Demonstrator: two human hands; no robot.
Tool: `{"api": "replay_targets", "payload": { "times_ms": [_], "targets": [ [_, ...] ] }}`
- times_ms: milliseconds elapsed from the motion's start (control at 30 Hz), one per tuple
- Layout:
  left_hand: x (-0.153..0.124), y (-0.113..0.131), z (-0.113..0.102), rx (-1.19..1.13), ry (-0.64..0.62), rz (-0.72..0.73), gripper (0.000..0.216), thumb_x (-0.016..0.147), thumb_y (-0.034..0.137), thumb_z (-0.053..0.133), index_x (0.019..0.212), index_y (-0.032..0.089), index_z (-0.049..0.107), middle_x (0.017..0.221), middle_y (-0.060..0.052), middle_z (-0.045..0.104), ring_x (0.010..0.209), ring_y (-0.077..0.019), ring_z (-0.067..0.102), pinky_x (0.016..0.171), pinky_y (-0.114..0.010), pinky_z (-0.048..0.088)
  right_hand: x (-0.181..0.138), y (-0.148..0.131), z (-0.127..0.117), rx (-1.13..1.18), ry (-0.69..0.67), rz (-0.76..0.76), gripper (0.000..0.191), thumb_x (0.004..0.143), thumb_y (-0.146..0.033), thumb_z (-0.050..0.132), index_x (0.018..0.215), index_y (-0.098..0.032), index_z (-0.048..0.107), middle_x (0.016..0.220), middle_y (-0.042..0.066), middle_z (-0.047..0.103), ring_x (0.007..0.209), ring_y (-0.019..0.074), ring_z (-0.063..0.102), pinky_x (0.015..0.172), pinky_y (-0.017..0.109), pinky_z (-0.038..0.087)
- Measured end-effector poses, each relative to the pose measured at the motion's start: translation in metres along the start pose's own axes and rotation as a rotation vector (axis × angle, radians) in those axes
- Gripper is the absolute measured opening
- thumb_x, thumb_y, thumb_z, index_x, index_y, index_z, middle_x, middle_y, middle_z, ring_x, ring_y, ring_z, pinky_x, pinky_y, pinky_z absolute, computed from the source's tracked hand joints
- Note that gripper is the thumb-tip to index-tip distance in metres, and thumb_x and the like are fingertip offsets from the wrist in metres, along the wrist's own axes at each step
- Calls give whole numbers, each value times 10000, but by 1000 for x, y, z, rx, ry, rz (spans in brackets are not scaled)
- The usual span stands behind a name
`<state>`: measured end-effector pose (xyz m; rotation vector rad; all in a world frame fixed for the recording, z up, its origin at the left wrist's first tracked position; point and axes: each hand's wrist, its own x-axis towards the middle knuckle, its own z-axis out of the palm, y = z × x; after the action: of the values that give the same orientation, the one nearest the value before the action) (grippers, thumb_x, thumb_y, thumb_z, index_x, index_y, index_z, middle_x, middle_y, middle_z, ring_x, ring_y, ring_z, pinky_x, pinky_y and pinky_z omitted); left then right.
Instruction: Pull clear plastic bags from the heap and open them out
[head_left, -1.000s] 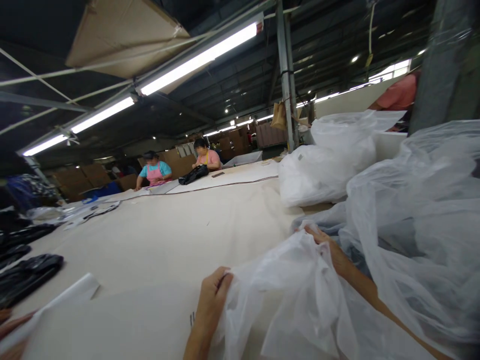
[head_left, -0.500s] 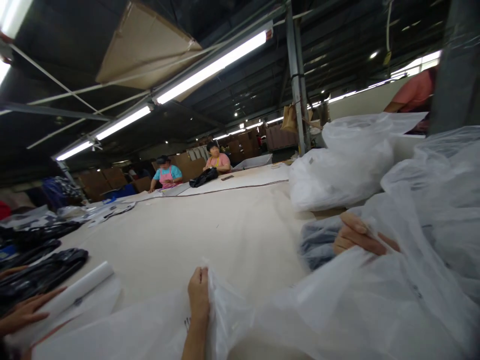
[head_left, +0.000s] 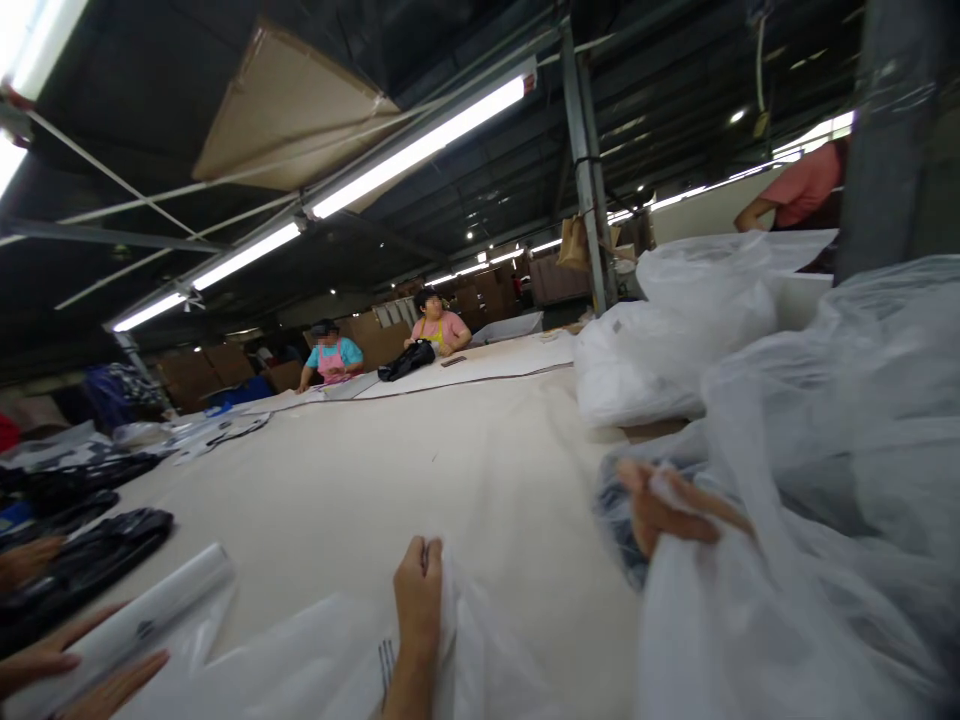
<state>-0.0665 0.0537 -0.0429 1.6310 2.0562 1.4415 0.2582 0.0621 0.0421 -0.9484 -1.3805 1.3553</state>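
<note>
My left hand (head_left: 418, 590), low in the middle of the view, is closed on the edge of a translucent white plastic bag (head_left: 487, 650). Its fingers are pinched together at the top. To the right, my right hand (head_left: 667, 510) is closed on another part of the thin plastic; motion smears it a little, and folds cover some fingers. Sheer plastic hangs below both hands, and I cannot tell if it is all one bag. Dark grey bagged goods (head_left: 615, 500) lie just behind my right hand.
Stacked white plastic bundles (head_left: 660, 350) stand at the right beside a grey post (head_left: 885, 140). At lower left, a co-worker's hands (head_left: 45, 650) hold a rolled plastic bag (head_left: 150, 610) near black bagged items (head_left: 127, 535). Two people sit across the pale table (head_left: 375, 470).
My right hand has moved left and slightly down, drawing the plastic along. My left hand has shifted slightly right. The co-worker's second hand shows more at lower left.
</note>
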Motion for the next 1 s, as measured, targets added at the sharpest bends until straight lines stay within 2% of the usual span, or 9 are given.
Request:
{"api": "replay_targets", "payload": {
  "times_ms": [67, 133, 233, 367, 433, 567, 733, 867, 1000],
  "targets": [
    [-8, 12, 4, -47, -56, 28, 332, 815, 465, 435, 609, 213, 367, 557, 76, 295, 544, -106, 342, 548, -219, 303, -11, -5, 30, -10, -267, 69, 471, 605, -650, 645, 745, -203, 604, 431, -56, 347, 406, 72, 282, 436, 245, 227],
    [-16, 23, 7, -83, -116, 46, 317, 820, 467, 454, 643, 209, 406, 568, 75, 317, 551, -104, 357, 548, -212, 310, -17, 0, 58, -61, -369, 100, 364, 679, -517, 644, 790, -173, 592, 544, -52, 414, 486, 69, 325, 480, 225, 238],
    [-27, 38, 11, -98, -201, 74, 275, 811, 450, 492, 694, 204, 456, 579, 71, 386, 562, -107, 397, 549, -211, 322, -16, 19, 85, -259, -234, 69, 296, 740, -441, 592, 847, -166, 573, 669, -30, 502, 621, 110, 431, 563, 226, 317],
    [-38, 48, 18, -85, -270, 151, 230, 805, 407, 504, 713, 200, 465, 584, 62, 428, 566, -113, 420, 556, -219, 324, -8, 42, 95, -453, -24, 47, 464, 717, -497, 622, 1040, -173, 539, 813, 19, 610, 738, 176, 526, 666, 267, 376],
    [-40, 49, 22, -82, -317, 192, 207, 799, 387, 503, 722, 197, 470, 588, 56, 443, 568, -115, 431, 562, -224, 327, -5, 50, 96, -506, -5, -21, 339, 748, -466, 596, 945, -190, 581, 756, 6, 611, 710, 175, 533, 662, 268, 367],
    [-35, 43, 23, -92, -430, 174, 217, 764, 398, 533, 801, 187, 503, 620, 46, 478, 576, -120, 449, 564, -227, 338, 1, 56, 85, -511, 76, -158, 245, 822, -366, 477, 672, -192, 565, 608, -23, 526, 627, 146, 491, 602, 255, 325],
    [-19, 32, 5, -197, -401, 16, 423, 797, 446, 502, 1113, 167, 538, 734, 9, 574, 657, -145, 509, 606, -233, 392, 16, 54, 41, -156, 203, -102, 248, 744, -441, 577, 738, -195, 550, 574, -57, 431, 533, 102, 377, 514, 224, 290],
    [-11, 31, -10, -331, -397, -10, 583, 798, 434, 517, 1306, 152, 467, 815, -6, 581, 686, -137, 499, 656, -238, 412, 20, 43, 12, 141, 270, -66, 345, 612, -469, 703, 720, -204, 512, 526, -79, 420, 452, 75, 338, 448, 209, 267],
    [-9, 34, -17, -341, -368, 19, 636, 761, 473, 582, 1314, 171, 491, 736, 26, 520, 595, -107, 414, 586, -216, 363, 18, 35, -2, 252, 385, -13, 364, 523, -421, 744, 760, -232, 542, 515, -80, 461, 414, 84, 353, 411, 222, 283]
  ]
}}
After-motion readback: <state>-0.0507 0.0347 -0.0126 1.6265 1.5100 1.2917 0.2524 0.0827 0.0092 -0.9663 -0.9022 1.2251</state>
